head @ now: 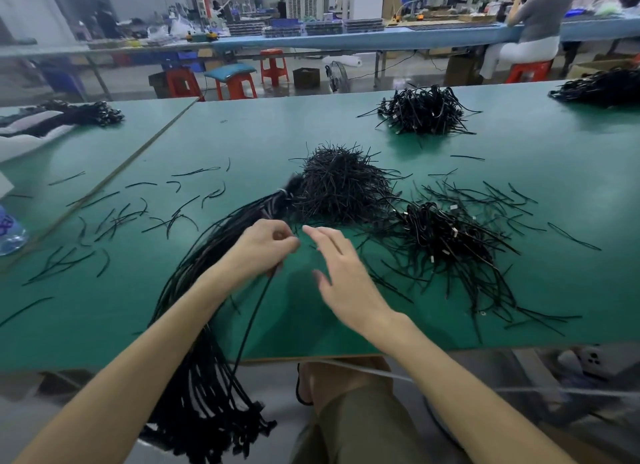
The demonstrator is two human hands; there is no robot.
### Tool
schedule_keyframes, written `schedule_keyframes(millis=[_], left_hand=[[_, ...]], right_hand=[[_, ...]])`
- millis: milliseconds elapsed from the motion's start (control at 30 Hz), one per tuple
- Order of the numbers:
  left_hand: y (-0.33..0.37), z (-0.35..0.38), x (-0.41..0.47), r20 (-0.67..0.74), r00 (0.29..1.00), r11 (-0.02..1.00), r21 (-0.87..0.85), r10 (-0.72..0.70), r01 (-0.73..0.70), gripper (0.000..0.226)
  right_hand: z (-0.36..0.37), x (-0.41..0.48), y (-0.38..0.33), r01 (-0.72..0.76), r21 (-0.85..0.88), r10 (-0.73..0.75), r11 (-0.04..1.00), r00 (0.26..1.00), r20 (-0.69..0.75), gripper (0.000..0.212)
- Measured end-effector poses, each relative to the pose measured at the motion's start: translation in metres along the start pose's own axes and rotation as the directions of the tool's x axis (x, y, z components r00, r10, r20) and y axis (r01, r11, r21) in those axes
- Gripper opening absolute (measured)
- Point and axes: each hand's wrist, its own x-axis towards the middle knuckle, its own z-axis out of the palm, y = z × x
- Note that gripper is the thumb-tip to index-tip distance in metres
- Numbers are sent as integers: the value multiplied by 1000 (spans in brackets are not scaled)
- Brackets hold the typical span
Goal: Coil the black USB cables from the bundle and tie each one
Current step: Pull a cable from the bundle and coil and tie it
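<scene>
The left hand [266,247] pinches one thin black USB cable [257,311] (from the long bundle [204,370]); the right hand [341,273] is spread, holding nothing.

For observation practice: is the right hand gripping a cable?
No, the right hand is open, fingers straight; only the left hand grips a cable.

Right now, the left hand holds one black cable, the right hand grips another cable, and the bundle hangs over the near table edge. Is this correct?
One point is wrong. The head view shows the right hand open, gripping nothing. The left hand does hold one black cable, and the bundle hangs over the near table edge.
</scene>
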Motion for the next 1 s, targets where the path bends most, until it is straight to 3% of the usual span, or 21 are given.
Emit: schedule_keyframes(millis=[100,233,300,400,467,533,600,733,867,1000], left_hand=[[2,8,-4,164,984,995,-87,71,-57,13],[-13,-1,-7,248,964,993,-96,92,-70,20],[-22,-6,-6,204,971,992,0,124,-126,22],[-38,-11,1,-74,976,945,275,207,-179,6],[-49,-10,8,-158,958,879,455,238,-144,36],[-57,-10,19,-150,974,836,545,169,-61,65],[-65,-10,31,-97,992,800,600,81,-7,76],[-77,-7,47,-52,997,816,577,59,-18,76],[-81,-7,52,-40,997,901,432,69,-45,74],[-86,-2,48,-3,995,833,547,102,-84,83]], right_hand=[[16,10,-6,-73,173,55,982,993,109,85],[28,17,-4,-191,226,157,955,975,160,73],[33,17,-2,-194,241,162,951,976,146,62],[40,16,-1,-195,338,184,921,981,65,39],[41,18,-1,-237,453,250,860,968,32,35],[40,20,0,-274,571,300,774,953,50,34],[39,21,2,-284,656,315,699,946,75,34],[35,21,3,-292,737,333,609,938,97,36],[32,21,6,-294,782,341,549,933,111,37],[30,20,9,-292,781,319,552,939,126,37]])
